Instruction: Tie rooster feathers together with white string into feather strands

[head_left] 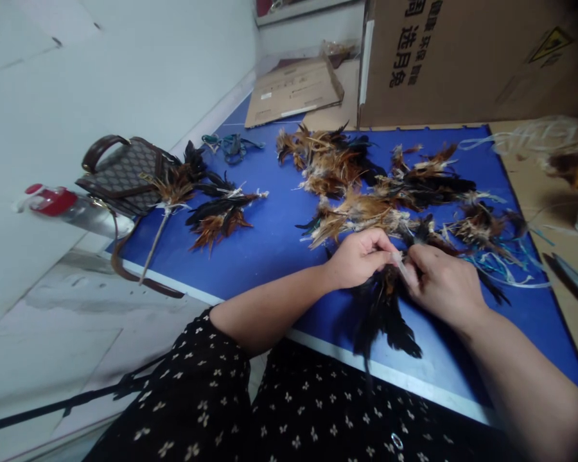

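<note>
My left hand (pixel 359 258) and my right hand (pixel 440 282) meet over the blue table (pixel 270 244), both pinching the quill end of a bunch of black feathers (pixel 383 317). The bunch fans out toward me over the table's front edge. A pale thin strip, perhaps a quill or thread, shows between my fingertips. Just beyond my hands lies a large heap of brown, tan and black feather bundles (pixel 366 186).
A finished feather bundle (pixel 219 215) and a feather on a stick (pixel 166 205) lie at the left, beside a patterned handbag (pixel 122 173) and a bottle (pixel 62 205). Cardboard boxes (pixel 462 58) stand behind. Loose strings (pixel 501 266) and scissors (pixel 571 282) lie at the right.
</note>
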Demonstrator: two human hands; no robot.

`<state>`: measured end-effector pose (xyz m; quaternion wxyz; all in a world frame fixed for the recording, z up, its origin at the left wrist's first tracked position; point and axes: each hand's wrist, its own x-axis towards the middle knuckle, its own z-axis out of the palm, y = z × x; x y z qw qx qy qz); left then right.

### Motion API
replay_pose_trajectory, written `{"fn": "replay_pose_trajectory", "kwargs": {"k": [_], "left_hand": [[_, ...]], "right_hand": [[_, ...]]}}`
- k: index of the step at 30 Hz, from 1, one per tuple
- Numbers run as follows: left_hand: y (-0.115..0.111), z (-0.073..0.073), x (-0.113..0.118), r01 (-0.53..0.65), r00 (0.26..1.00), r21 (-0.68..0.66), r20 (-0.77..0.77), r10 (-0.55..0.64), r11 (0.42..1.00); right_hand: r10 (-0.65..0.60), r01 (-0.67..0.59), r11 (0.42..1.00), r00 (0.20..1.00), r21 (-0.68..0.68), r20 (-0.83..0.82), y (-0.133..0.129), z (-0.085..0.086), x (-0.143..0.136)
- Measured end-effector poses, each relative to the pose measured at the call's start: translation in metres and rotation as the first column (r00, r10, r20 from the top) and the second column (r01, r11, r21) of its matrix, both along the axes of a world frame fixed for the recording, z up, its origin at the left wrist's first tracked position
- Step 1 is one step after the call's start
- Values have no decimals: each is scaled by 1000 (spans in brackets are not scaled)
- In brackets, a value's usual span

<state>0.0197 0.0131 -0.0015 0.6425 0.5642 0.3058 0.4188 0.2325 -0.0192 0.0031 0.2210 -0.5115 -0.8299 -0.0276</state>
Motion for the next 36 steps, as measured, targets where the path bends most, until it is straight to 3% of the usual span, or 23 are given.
{"fn": "replay_pose_trajectory", "kwargs": {"k": [4,10,15,20,25,30,32,36], "left_hand": [[1,2,-2,3,999,-10,-46,-4,1000],[0,5,0,-74,992,-119,-115,61,990],[-2,7,2,-147,981,-107,-145,131,983],[-2,4,1,-132,977,-95,-183,113,987],[-4,-4,2,-122,949,60,-287,134,991],[-7,-12,3,-81,913,238,-372,169,968],[-6,-12,2,-59,914,238,-377,149,969],[-4,-7,0,-33,953,98,-297,61,995]], "right_hand": [[-5,5,1000,1000,25,-9,1,-2,3],[248,-278,957,932,-85,-263,4,4,13],[260,-294,956,825,12,-502,7,9,17],[139,-288,945,787,-158,-601,7,15,15],[20,-270,921,751,-280,-660,4,21,8],[96,-343,905,741,-252,-664,0,23,0],[151,-347,919,748,-187,-646,-1,24,1],[238,-345,933,802,-99,-548,2,22,7]]}}
